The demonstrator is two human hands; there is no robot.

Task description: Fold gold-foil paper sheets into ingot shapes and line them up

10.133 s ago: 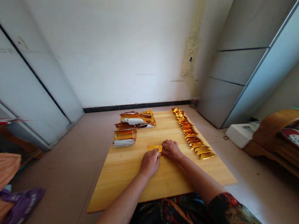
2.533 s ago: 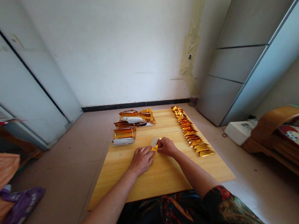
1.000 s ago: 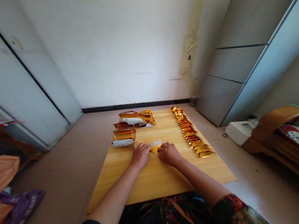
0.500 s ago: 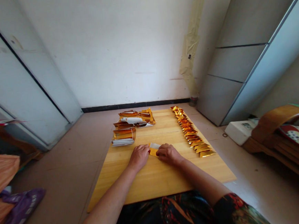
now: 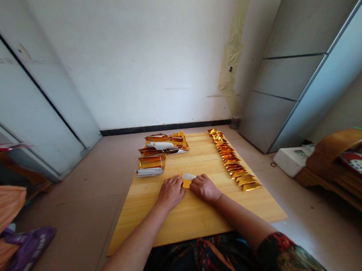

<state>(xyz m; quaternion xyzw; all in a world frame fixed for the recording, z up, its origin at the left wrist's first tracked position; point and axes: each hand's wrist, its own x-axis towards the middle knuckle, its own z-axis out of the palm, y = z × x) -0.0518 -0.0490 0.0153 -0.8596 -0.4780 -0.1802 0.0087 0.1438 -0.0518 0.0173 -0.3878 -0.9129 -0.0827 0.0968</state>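
Observation:
A small sheet of gold foil paper (image 5: 187,181) with a pale strip along its far side lies low over the table's middle. My left hand (image 5: 172,191) is closed on its left end, fingers bent over the edge. At the right end, my right hand (image 5: 204,188) grips it with curled fingers. The paper's ends and my fingertips are partly hidden under the hands. Further off to the left stand stacks of curved gold and white foil sheets (image 5: 151,163). A row of folded gold foil pieces (image 5: 232,163) runs along the table's right side.
The wooden table (image 5: 169,226) reaches close to my lap. Beyond it is a white wall (image 5: 151,71). A grey fridge (image 5: 281,77) stands at the back right, near a wooden seat (image 5: 336,161). Orange and purple bags (image 5: 27,252) lie at the left.
The view has shifted slightly. Both hands stay at the foil paper's ends; the fingers have moved a little and the visible gold part looks slightly narrower.

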